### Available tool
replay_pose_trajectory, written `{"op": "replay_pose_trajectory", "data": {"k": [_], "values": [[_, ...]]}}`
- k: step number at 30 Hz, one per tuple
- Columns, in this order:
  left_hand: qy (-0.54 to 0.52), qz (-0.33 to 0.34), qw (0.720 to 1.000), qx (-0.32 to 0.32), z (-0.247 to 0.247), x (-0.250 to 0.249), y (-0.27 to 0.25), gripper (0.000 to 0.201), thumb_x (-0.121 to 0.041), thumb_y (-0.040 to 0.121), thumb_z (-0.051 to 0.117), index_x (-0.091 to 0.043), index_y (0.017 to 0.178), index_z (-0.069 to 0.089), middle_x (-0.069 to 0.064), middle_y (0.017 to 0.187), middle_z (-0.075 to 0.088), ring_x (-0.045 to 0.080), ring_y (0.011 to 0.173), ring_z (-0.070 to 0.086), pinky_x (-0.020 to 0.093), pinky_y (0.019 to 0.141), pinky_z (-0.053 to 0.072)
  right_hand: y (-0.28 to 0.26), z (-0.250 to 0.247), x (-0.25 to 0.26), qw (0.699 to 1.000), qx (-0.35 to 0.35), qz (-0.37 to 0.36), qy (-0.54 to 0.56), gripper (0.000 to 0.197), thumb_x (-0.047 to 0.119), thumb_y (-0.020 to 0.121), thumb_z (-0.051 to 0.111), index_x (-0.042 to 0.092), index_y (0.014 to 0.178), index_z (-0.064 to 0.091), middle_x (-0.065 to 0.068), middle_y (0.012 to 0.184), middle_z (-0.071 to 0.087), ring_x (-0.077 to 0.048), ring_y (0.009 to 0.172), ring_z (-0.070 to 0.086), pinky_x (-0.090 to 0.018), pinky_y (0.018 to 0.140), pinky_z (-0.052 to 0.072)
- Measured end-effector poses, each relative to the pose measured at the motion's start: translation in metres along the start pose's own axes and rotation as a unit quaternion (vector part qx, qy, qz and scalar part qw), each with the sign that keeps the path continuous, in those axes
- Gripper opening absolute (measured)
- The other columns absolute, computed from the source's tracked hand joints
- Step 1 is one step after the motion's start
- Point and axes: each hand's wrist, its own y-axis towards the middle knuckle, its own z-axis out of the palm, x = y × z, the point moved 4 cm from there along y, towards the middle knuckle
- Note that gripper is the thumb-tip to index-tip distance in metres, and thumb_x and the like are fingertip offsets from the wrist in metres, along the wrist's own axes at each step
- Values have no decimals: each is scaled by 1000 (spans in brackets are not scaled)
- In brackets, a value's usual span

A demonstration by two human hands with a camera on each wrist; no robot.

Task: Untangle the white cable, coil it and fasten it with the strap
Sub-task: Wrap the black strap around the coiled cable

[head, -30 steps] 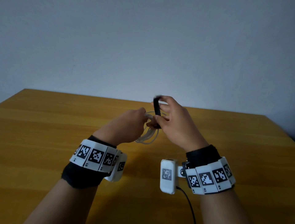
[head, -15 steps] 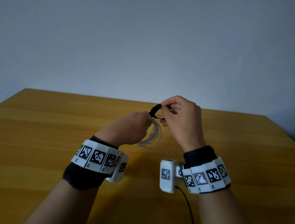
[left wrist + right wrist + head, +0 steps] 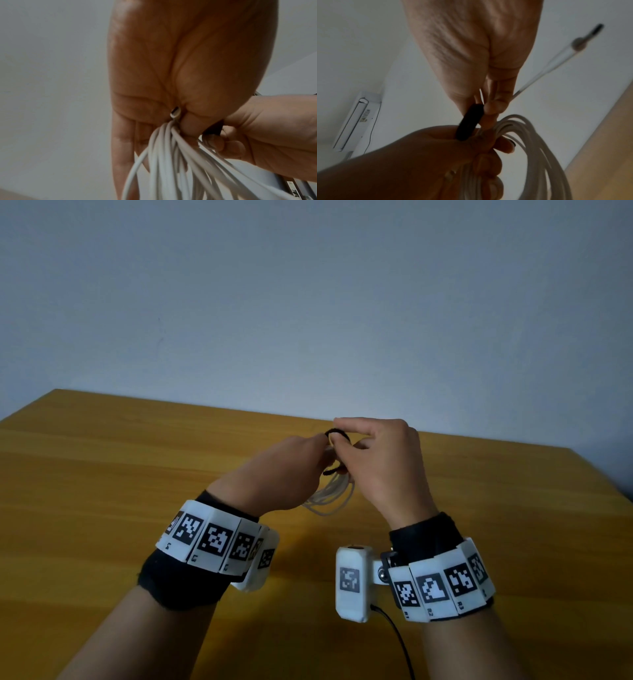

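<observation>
The white cable [image 3: 330, 496] hangs as a coil of several loops above the table, between my two hands. My left hand [image 3: 284, 470] grips the top of the coil [image 3: 171, 155], its thumb pressed over the bunched strands [image 3: 522, 135]; a metal plug tip [image 3: 175, 112] pokes out at the palm. My right hand [image 3: 373, 453] pinches the black strap [image 3: 337, 433], which arches over the top of the coil where the hands meet. In the right wrist view the strap [image 3: 470, 121] runs from my right fingertips down to the left hand.
The wooden table [image 3: 102, 474] spreads bare under the hands, its far edge against a plain wall. A black wire [image 3: 394, 638] trails from the right wrist camera. An air-conditioning unit [image 3: 354, 120] shows on the wall in the right wrist view.
The right hand has brought the strap from standing upright down over the top of the coil. Both hands have shifted slightly right and closer together.
</observation>
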Motion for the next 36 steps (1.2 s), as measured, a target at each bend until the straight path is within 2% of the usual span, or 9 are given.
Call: {"op": "replay_pose_trajectory", "data": {"k": [4, 7, 12, 16, 22, 25, 28, 33, 36], "values": [[-13, -21, 1000, -10, -3, 1, -2, 14, -12, 104, 38, -9, 92, 44, 5, 75, 52, 18, 59, 44, 29, 50, 28, -1, 5, 3, 998, 38, -29, -32, 19, 16, 97, 69, 20, 110, 82, 27, 64, 62, -1, 61, 70, -10, 56, 50], [-21, -47, 999, -3, -2, 1, -2, 10, -9, 103, 38, -11, 94, 41, 2, 77, 49, 12, 61, 41, 27, 50, 28, -1, 5, 3, 997, 67, -32, -38, 18, 18, 99, 67, 21, 106, 83, 29, 65, 61, 3, 61, 67, -6, 55, 44], [-64, -29, 997, -38, -2, 4, -1, 6, -7, 102, 41, -4, 103, 36, 6, 73, 51, 12, 53, 45, 21, 44, 34, -2, 7, 7, 994, 104, -25, -32, 18, 20, 100, 66, 25, 106, 82, 31, 51, 61, -15, 58, 67, -11, 49, 42], [3, 9, 998, -57, -2, 3, 0, 12, -4, 102, 39, 4, 111, 38, 3, 69, 41, 13, 43, 35, 21, 47, 36, -1, 10, 6, 993, 111, -33, -39, 20, 17, 100, 64, 22, 111, 81, 30, 48, 57, -8, 44, 53, -13, 44, 34], [-12, 0, 998, -58, 0, 3, 1, 24, -2, 99, 39, 2, 122, 37, 3, 73, 49, 8, 45, 49, 21, 47, 37, -2, 7, 9, 991, 115, -51, -50, 23, 15, 102, 60, 19, 112, 80, 28, 66, 61, 14, 60, 58, -6, 56, 40], [-31, -42, 997, -53, -2, 8, 1, 14, -12, 103, 40, -4, 113, 44, 4, 76, 51, 13, 56, 47, 25, 47, 29, -4, 8, 12, 990, 117, -65, -50, 21, 18, 101, 62, 22, 108, 81, 13, 86, 70, 11, 63, 58, -7, 56, 39], [-15, -53, 997, -58, -4, 8, 1, 13, -9, 102, 39, -3, 107, 50, 3, 75, 49, 18, 58, 45, 27, 47, 28, -4, 11, 13, 990, 116, -72, -47, 21, 21, 102, 61, 22, 101, 82, 4, 88, 73, 0, 65, 57, -11, 58, 37], [1, -53, 994, -93, -4, 15, 6, 13, 0, 96, 44, -5, 101, 54, 11, 86, 62, 24, 67, 54, 31, 54, 37, -3, 9, 13, 995, 84, -59, -1, 25, 12, 100, 58, 13, 91, 81, -1, 93, 77, -14, 84, 69, -37, 77, 55], [-8, -44, 992, -116, -6, 17, 5, 14, 2, 94, 46, -8, 98, 54, 11, 87, 63, 26, 73, 58, 39, 60, 47, -3, 6, 14, 994, 86, -50, 38, 26, 5, 96, 61, 19, 98, 83, 9, 95, 77, -6, 92, 71, -24, 80, 58]]}}
